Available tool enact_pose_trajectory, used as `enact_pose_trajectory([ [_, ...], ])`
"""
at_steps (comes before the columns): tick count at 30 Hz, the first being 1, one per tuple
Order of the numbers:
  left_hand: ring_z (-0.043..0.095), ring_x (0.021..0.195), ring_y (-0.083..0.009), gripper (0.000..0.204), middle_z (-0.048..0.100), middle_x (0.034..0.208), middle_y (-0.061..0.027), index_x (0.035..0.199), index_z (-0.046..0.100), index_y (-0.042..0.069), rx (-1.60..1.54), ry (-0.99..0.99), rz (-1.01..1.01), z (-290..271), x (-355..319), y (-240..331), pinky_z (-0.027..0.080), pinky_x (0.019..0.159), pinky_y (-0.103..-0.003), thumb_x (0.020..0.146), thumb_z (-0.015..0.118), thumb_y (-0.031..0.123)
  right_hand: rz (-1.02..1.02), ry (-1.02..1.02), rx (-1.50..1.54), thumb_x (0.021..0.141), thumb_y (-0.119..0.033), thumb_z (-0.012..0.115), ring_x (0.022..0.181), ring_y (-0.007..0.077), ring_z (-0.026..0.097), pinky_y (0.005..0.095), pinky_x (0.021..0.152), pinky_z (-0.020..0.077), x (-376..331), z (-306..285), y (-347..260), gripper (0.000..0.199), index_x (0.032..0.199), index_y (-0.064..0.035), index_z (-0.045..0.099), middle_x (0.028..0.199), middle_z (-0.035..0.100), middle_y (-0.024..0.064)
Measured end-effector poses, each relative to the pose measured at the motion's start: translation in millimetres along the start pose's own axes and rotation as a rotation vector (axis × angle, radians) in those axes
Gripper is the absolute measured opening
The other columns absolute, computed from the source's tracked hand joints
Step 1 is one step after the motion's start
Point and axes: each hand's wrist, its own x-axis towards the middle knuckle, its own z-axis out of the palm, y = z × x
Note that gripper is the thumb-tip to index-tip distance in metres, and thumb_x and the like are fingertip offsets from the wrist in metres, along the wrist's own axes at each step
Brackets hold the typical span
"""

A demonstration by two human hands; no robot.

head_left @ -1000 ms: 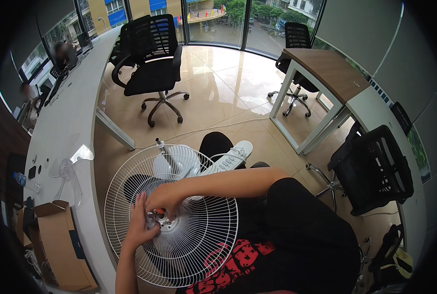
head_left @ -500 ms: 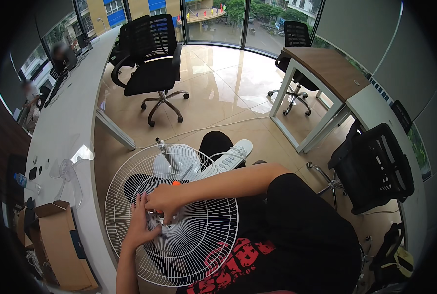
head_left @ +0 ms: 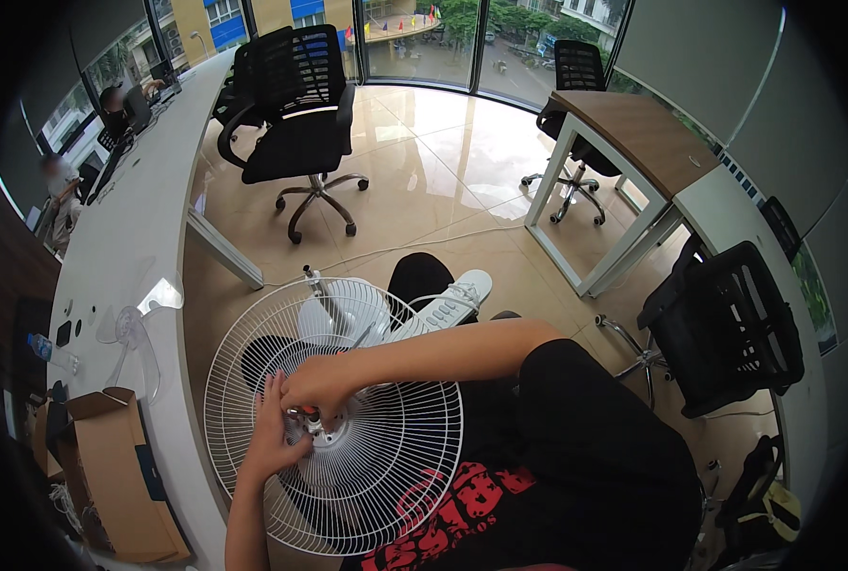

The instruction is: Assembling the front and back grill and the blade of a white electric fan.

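On the left, a long white desk (head_left: 143,209) is running from near to far. A plastic bottle (head_left: 53,354), a brown cardboard box (head_left: 119,476) and a clear fan blade (head_left: 129,328) are resting on its near part. In the middle, shiny tan floor tiles (head_left: 424,176) are stretching to tall windows (head_left: 419,57), and a black mesh office chair (head_left: 295,147) is standing on them. Farther right, a wood-topped desk (head_left: 633,143) is standing.

A white wire fan guard (head_left: 395,476) is sitting near the person's body, just right of the white desk. Its wide face is pointing up; being round, it is showing no clear long way.

The left hand (head_left: 272,438) is reaching to the guard's middle, its thumb and fingers standing apart. The right hand (head_left: 319,383) is bending over the middle, its fingers curling down. I cannot tell if either is gripping anything.
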Motion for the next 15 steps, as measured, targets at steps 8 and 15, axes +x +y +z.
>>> enact_pose_trajectory([
  [8, 0.012, 0.156, -0.0446, 0.119, 0.023, 0.164, -0.0289, 0.160, 0.010, -0.005, 0.014, -0.021, 0.006, -3, 0, 2, 0.003, 0.126, -0.057, 0.065, 0.072, 0.029, 0.134, -0.047, -0.018, 0.065, -0.046, 0.086, 0.095, 0.0300, 0.068, 0.0438, 0.080, 0.0543, 2, 0, -7, 0.066, 0.112, -0.0033, 0.067, 0.101, 0.068, 0.0121],
  [15, 0.012, 0.156, -0.0447, 0.119, 0.022, 0.165, -0.0288, 0.161, 0.011, -0.003, 0.013, -0.024, 0.006, -3, 0, 2, 0.003, 0.126, -0.056, 0.065, 0.073, 0.030, -0.087, -0.086, 0.044, 0.060, -0.034, 0.090, 0.100, 0.0294, 0.067, 0.0432, 0.084, 0.0530, -2, 2, 17, 0.063, 0.111, -0.0032, 0.068, 0.106, 0.067, 0.0096],
])
